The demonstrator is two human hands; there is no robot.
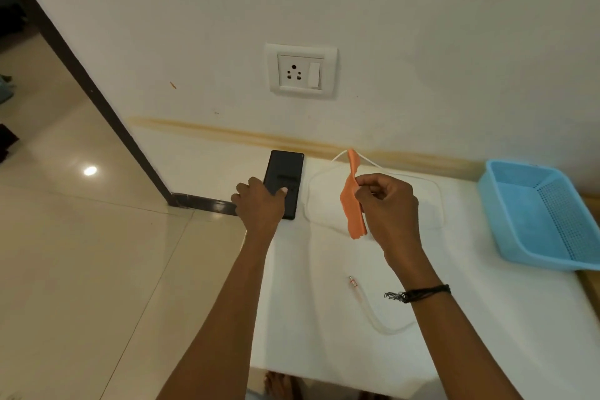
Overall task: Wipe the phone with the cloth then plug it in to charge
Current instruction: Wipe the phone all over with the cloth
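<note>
Two hands in view, both busy. Left hand grips the black phone: thumb lies on its upper face, other fingers curl over its left edge. Whether they reach under it can't be told from this angle.

Phone lies flat on the white table, at the far left corner, top end close to the wall, long side running away from the person.

Right hand pinches an orange cloth between thumb and forefinger, remaining fingers curled in. Cloth hangs crumpled and narrow, lifted off the table, just right of the phone and not touching it. A black thread band sits on the right wrist.

White cable lies loose on the table: one wide loop behind the cloth near the wall, another run curving back toward the person. Its small plug end rests free on the table between the forearms, well apart from the phone.

Wall socket with a switch on the same plate sits above the phone, nothing plugged into it.

Blue mesh basket stands on the table's far right side.
</note>
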